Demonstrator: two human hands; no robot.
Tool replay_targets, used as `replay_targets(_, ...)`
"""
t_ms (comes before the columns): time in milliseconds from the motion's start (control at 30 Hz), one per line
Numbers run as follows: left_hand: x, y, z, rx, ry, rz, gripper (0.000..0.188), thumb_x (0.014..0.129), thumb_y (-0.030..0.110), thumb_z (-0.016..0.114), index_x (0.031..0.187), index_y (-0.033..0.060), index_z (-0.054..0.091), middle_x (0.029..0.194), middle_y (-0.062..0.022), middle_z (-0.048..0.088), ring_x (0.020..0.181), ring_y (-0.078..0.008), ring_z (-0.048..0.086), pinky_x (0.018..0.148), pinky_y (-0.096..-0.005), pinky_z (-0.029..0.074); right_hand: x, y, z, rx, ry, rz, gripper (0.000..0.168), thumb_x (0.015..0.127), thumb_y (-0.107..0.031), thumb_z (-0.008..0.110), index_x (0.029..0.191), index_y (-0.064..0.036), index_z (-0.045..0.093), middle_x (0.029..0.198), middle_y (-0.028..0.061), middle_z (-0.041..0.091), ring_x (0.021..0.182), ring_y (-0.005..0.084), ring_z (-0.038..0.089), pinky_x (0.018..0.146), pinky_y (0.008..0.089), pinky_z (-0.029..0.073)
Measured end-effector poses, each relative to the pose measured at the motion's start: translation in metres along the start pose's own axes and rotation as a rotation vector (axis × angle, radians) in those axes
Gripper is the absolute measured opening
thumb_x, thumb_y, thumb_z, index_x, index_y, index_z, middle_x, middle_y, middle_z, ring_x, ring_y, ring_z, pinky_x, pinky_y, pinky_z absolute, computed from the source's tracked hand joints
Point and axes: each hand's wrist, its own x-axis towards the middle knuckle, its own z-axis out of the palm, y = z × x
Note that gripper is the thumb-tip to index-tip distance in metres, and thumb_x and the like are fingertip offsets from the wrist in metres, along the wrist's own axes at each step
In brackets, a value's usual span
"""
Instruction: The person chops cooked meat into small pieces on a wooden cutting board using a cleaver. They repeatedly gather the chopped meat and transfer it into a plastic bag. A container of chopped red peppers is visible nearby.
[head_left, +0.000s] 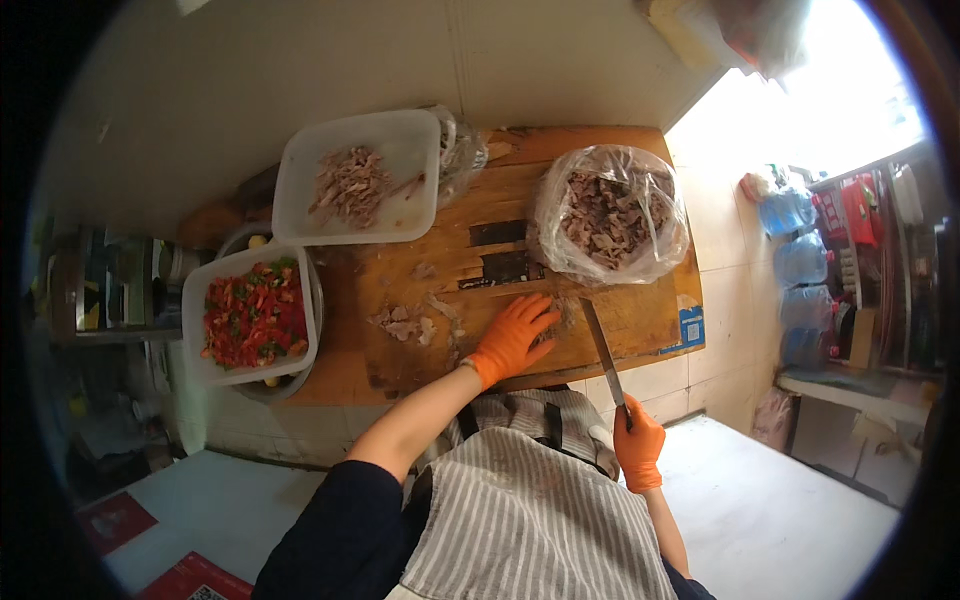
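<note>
My left hand (517, 337), in an orange glove, lies over the wooden cutting board (630, 322) with its fingers spread. Its fingertips touch a small heap of sliced meat (564, 315), partly hidden beneath them. In the orange-gloved right hand (639, 442) is the handle of a kitchen knife (600, 337). The blade points away from me, its tip over the board just right of the heap. Beyond both hands, cooked meat pieces fill a container lined with a clear plastic bag (540, 232). Loose meat scraps (405, 322) lie to the left of my left hand.
A white plastic tub (416, 217) holding shredded meat stands at the back left. Another tub (193, 330) with chopped red and green peppers rests on a metal bowl (318, 315). Large blue water bottles (802, 259) line the right side. White surfaces (750, 517) flank me.
</note>
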Motion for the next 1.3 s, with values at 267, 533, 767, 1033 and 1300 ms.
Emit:
replay_targets(267, -0.011, 0.006, -0.01, 0.115, -0.061, -0.105, 0.096, 0.073, 0.051, 0.088, 0.151, 0.0124, 0.046, 0.159, -0.0241, 0.032, 0.146, -0.0451, 0.035, 0.12, -0.0539, 0.033, 0.002, -0.013, 0.028, -0.072, -0.024, -0.062, 0.033, 0.091, -0.015, 0.067, 0.123, -0.021, 0.073, 0.082, 0.0126, 0.073, 0.07, 0.0346, 0.07, 0.061, 0.0449, 0.054)
replay_targets(533, 0.013, 0.004, 0.004, 0.117, 0.007, -0.061, 0.083, 0.079, 0.048, 0.083, 0.149, 0.0174, 0.051, 0.156, -0.0191, 0.04, 0.145, -0.0427, 0.038, 0.119, -0.0533, 0.035, -0.001, 0.005, 0.044, 0.878, -0.348, 0.49, 0.019, 0.104, -0.024, 0.061, 0.098, -0.007, 0.064, 0.063, 0.0003, 0.055, 0.049, 0.0091, 0.05, 0.046, 0.0265, 0.041)
replay_targets(767, 0.021, 0.04, 0.039, -0.002, 0.281, -0.292, 0.06, 0.085, 0.037, 0.079, 0.139, 0.0167, 0.063, 0.149, -0.0195, 0.049, 0.14, -0.0421, 0.043, 0.117, -0.0531, 0.036, 0.024, -0.017, 0.086, 0.826, -0.605, 0.605, 0.026, 0.103, -0.029, 0.066, 0.088, -0.009, 0.059, 0.062, -0.002, 0.054, 0.048, 0.0085, 0.045, 0.045, 0.0273, 0.035)
replay_targets(1033, 0.02, 0.042, -0.066, 0.015, 0.726, -0.214, 0.057, 0.083, 0.03, 0.082, 0.134, 0.0115, 0.065, 0.147, -0.0234, 0.048, 0.135, -0.0475, 0.044, 0.113, -0.055, 0.037, 0.069, -0.114, 0.03, 0.628, -0.651, 0.223, 0.029, 0.099, -0.025, 0.067, 0.099, 0.004, 0.07, 0.068, 0.0063, 0.065, 0.058, 0.0098, 0.056, 0.052, 0.032, 0.045)
replay_targets(1300, 0.059, -0.083, -0.209, 0.158, 0.971, -0.348, 0.031, 0.098, 0.018, 0.065, 0.126, 0.0051, 0.066, 0.141, -0.0272, 0.053, 0.131, -0.0444, 0.05, 0.11, -0.0515, 0.041, 0.134, -0.233, 0.026, 0.741, -0.561, -0.085, 0.028, 0.099, -0.023, 0.065, 0.099, 0.005, 0.067, 0.071, 0.0153, 0.065, 0.065, 0.013, 0.059, 0.059, 0.0341, 0.047)
